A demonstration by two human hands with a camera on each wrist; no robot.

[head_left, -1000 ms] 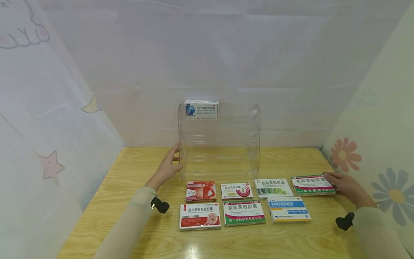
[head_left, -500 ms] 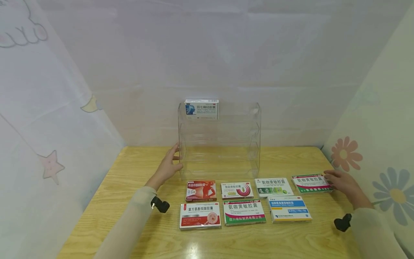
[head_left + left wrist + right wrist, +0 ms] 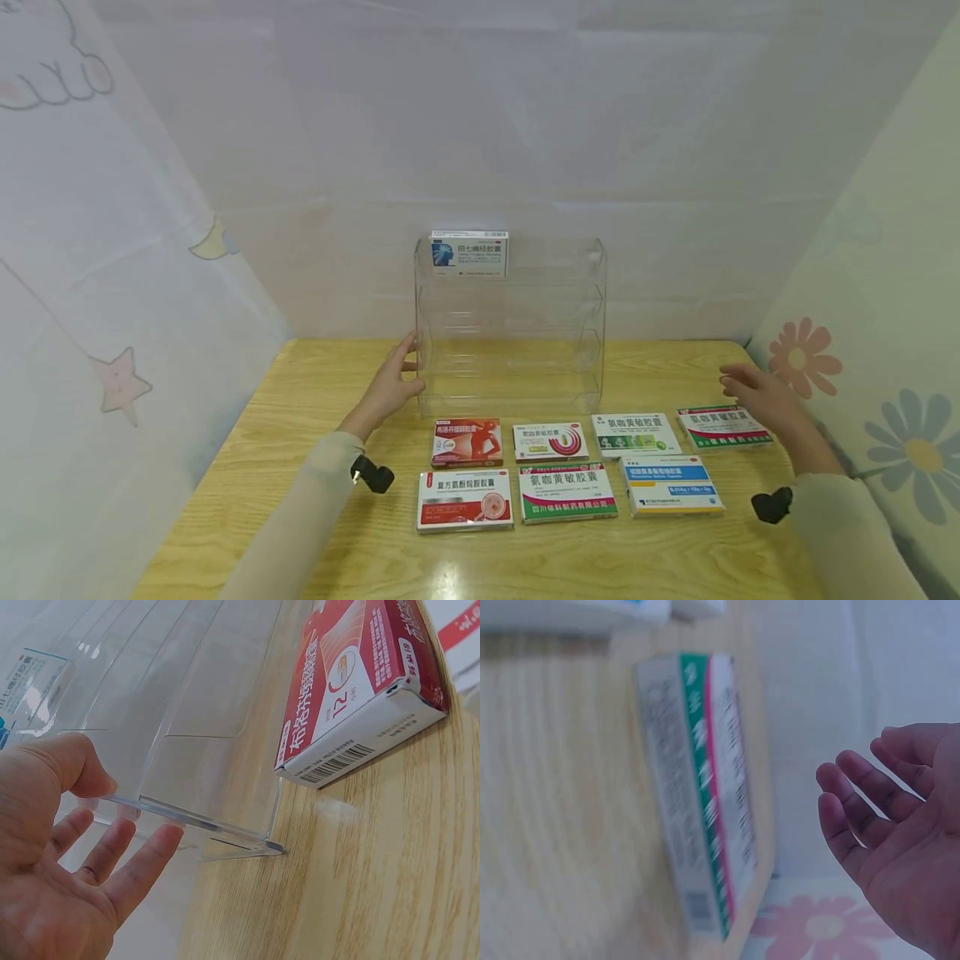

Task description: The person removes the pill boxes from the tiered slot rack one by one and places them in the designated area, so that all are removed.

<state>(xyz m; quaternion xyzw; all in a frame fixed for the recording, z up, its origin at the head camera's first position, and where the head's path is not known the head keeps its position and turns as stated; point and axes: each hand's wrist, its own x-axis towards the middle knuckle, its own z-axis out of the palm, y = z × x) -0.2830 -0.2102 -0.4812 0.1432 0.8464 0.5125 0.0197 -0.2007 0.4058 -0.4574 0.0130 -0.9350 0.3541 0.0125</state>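
Observation:
A clear plastic tiered display rack (image 3: 510, 342) stands at the back of the table, with one white and blue medicine box (image 3: 471, 255) in its top tier at the left. My left hand (image 3: 387, 385) holds the rack's left side panel; in the left wrist view the thumb lies on one face and the fingers (image 3: 142, 866) on the other. My right hand (image 3: 765, 402) hovers just above and behind a green, white and pink medicine box (image 3: 722, 429) at the far right, holding nothing. Its fingers (image 3: 870, 787) are loosely bent, apart from that box.
Several medicine boxes lie flat before the rack: a red one (image 3: 467, 442), a white one with pink rings (image 3: 550, 442), a white-green one (image 3: 634, 435), a red-white one (image 3: 464, 500), a green-white one (image 3: 567, 492) and a blue-white one (image 3: 672, 485). Cloth walls (image 3: 510, 125) surround the table.
My right hand has let go of the green, white and pink box at the far right and moved up and left over it. My left hand stays on the rack.

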